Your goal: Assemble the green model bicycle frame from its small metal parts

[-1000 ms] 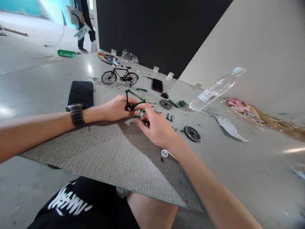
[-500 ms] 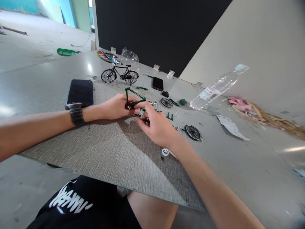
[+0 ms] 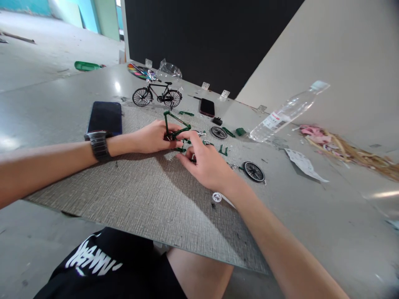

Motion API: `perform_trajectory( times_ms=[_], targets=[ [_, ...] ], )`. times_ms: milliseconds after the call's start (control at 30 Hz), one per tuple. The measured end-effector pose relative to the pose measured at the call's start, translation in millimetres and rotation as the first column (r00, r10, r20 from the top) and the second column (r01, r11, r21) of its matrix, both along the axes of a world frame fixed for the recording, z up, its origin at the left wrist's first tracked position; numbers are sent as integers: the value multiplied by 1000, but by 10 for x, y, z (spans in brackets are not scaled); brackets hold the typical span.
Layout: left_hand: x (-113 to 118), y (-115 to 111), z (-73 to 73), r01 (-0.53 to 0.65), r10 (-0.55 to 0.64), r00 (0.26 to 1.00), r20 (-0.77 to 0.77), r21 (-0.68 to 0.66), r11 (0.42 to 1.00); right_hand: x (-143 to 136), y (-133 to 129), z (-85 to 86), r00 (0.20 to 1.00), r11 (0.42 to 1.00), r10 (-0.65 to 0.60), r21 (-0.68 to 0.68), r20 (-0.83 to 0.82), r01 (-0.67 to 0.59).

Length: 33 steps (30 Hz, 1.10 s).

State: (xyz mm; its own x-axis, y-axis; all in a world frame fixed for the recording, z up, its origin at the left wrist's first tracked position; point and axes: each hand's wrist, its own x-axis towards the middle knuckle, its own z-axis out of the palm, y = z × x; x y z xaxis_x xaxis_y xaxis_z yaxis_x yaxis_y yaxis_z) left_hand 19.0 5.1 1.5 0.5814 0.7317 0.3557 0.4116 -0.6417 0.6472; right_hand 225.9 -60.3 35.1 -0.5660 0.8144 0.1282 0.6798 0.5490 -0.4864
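Near the middle of the mat, my left hand [image 3: 155, 136] is closed on a small green model bicycle frame [image 3: 168, 120], which stands up above its fingers. My right hand [image 3: 205, 160] is curled against the frame's lower right end, its index finger reaching over to it. Something thin and dark lies under its bent fingers, mostly hidden. Small green parts [image 3: 223, 150] lie just beyond the right hand. A model wheel [image 3: 253, 171] rests to the right, and another wheel [image 3: 219, 132] lies farther back.
A finished black model bicycle [image 3: 160, 94] stands at the back. Around it are a dark phone [image 3: 105, 118], a smaller phone [image 3: 207, 107] and a colourful palette [image 3: 140, 71]. A clear bottle [image 3: 288, 111] leans at right, near a paper sheet [image 3: 301, 165]. A white round piece [image 3: 217, 197] lies by my right wrist.
Both hands stay at the frame in nearly the same pose. The thin dark piece at the right fingertips shows less than before. The whole view has shifted slightly.
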Motion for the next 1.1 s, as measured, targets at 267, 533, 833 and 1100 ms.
perform_trajectory(
  times_ms=[267, 533, 833, 1100],
  targets=[
    [-13, 37, -19, 54, -54, 998, 14, -38, 998, 0, -6, 1, 1000, 1000, 8, 9, 14, -8],
    [-11, 38, -12, 64, -62, 998, 21, -61, 996, -10, -20, 5, 1000, 1000, 12, 2, 28, -12],
    [15, -39, 79, 50, -52, 999, -17, -111, 993, 4, -40, 19, 997, 999, 29, -29, 66, -28],
    [-13, 4, 23, 23, -28, 999, -33, -142, 990, 12, -49, 1, 997, 998, 53, -21, 57, -52]
  ],
)
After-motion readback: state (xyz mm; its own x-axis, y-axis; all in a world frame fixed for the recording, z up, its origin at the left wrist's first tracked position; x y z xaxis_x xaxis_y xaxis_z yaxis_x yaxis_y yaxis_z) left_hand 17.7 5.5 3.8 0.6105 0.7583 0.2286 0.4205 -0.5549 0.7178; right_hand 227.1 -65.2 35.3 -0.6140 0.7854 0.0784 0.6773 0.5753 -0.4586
